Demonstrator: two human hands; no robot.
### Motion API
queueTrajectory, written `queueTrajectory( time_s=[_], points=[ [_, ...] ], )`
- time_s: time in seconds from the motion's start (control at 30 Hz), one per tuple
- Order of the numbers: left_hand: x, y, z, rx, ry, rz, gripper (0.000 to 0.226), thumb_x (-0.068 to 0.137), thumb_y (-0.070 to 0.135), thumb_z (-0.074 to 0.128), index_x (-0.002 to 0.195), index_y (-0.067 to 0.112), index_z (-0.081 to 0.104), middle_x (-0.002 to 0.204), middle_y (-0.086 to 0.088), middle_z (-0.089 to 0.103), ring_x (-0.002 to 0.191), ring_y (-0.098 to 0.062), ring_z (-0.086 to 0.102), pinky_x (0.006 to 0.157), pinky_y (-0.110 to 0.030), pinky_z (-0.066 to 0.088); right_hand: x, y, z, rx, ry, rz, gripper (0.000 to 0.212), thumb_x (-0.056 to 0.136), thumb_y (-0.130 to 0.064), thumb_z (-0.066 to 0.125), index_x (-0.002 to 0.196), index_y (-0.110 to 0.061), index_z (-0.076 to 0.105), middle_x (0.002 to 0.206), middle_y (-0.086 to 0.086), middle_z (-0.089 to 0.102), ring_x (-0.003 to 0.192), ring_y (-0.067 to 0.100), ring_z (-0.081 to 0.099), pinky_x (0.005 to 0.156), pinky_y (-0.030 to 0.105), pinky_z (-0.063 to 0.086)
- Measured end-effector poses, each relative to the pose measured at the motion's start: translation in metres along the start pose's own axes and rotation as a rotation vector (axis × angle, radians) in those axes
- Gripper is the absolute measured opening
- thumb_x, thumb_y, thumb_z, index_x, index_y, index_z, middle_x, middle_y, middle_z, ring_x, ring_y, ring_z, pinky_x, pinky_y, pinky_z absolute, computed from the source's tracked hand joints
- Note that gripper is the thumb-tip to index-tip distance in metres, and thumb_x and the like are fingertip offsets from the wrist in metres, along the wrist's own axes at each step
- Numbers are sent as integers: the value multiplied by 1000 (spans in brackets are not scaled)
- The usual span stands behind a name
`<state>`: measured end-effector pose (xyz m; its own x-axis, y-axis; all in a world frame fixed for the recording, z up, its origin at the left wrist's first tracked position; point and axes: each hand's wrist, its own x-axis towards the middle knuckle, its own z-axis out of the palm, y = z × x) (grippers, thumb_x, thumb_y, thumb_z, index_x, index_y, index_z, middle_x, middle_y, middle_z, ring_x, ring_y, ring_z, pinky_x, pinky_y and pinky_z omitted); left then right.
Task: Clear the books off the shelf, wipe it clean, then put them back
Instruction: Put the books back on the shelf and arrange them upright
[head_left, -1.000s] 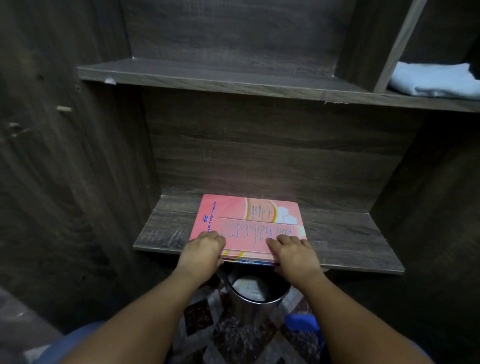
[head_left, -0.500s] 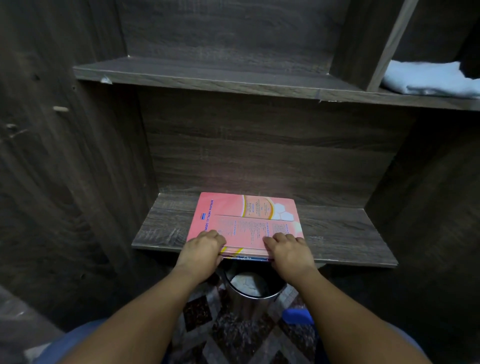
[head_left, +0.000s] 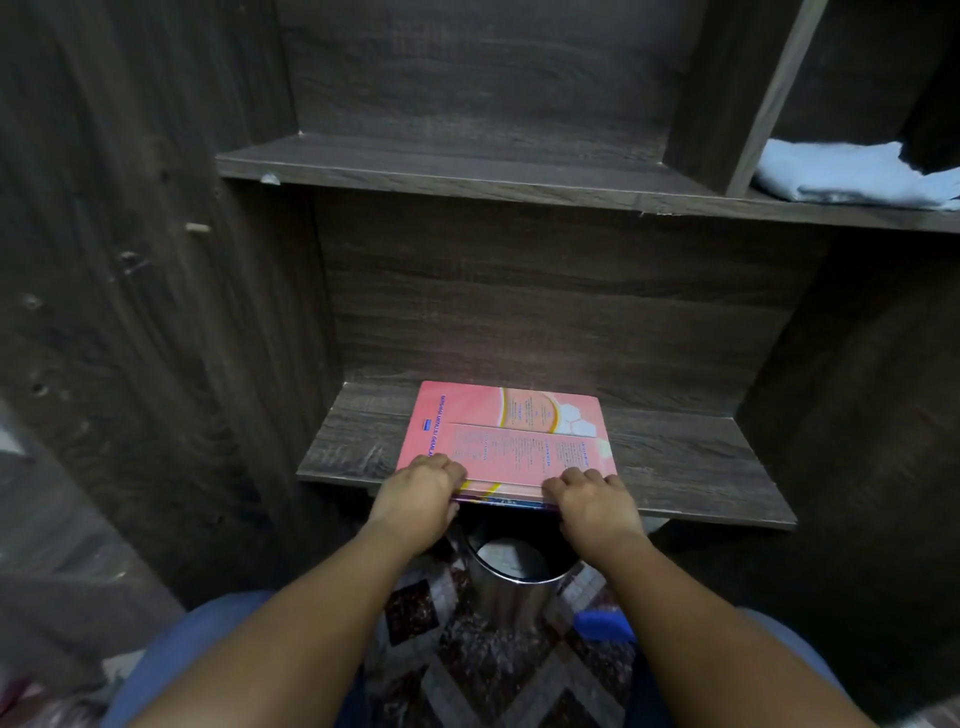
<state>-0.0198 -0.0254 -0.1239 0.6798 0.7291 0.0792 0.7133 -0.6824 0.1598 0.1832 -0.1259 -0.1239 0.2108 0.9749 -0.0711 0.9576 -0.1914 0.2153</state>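
Observation:
A flat stack of books (head_left: 511, 441) with a pink cover on top lies on the lower wooden shelf (head_left: 691, 467), its near edge slightly past the shelf's front. My left hand (head_left: 421, 488) curls over the stack's near left corner. My right hand (head_left: 592, 499) grips the near right corner the same way. A blue book edge shows under the pink ones between my hands. A folded light-blue cloth (head_left: 852, 176) rests on the upper shelf at the right.
The upper shelf (head_left: 467, 176) spans the alcove above, with a vertical divider (head_left: 748, 98) at its right. Dark wooden walls close in on both sides. Below the lower shelf stands a shiny metal bin (head_left: 514, 566) on a patterned floor, with a blue object (head_left: 605, 623) beside it.
My hands and the book stack stay in the same place on the shelf. The view has tilted down a little, so the shelves sit lower in frame.

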Motion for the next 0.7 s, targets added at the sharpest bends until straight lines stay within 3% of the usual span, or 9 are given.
queueTrajectory(
  time_s=[0.2,0.3,0.37,0.53,0.7],
  points=[
    [3,-2,1,15,-24,-12,40,88,25,59,128,23,53,127,1,52,120,-20,47,96,-33,45,7,11,1,-28,-83,68,53,91,-19,54,139,-24,33,135,8,45,118,31,47,95,42,41],
    [8,-4,7,9,-65,-18,41,87,24,59,127,23,52,127,0,51,118,-21,49,95,-35,46,15,19,8,35,-185,148,84,86,-22,64,149,-32,8,146,15,29,118,38,49,92,44,46],
    [11,-4,11,24,-92,-19,41,87,24,60,127,21,52,126,-1,51,116,-23,50,94,-37,47,21,23,14,121,-227,173,95,87,-21,64,149,-39,-5,154,18,13,121,40,49,92,45,49],
    [21,-4,17,31,-101,-57,45,86,35,66,126,20,52,122,-4,53,111,-25,52,95,-37,45,25,27,18,188,-225,146,86,92,-22,55,148,-46,-6,155,16,8,123,42,45,97,48,47],
    [24,0,10,86,-50,-90,59,83,53,64,129,21,45,120,-5,51,106,-27,55,88,-36,47,14,13,-2,-67,53,191,75,94,-13,48,150,-37,6,141,12,31,102,37,51,81,43,45]
  ],
)
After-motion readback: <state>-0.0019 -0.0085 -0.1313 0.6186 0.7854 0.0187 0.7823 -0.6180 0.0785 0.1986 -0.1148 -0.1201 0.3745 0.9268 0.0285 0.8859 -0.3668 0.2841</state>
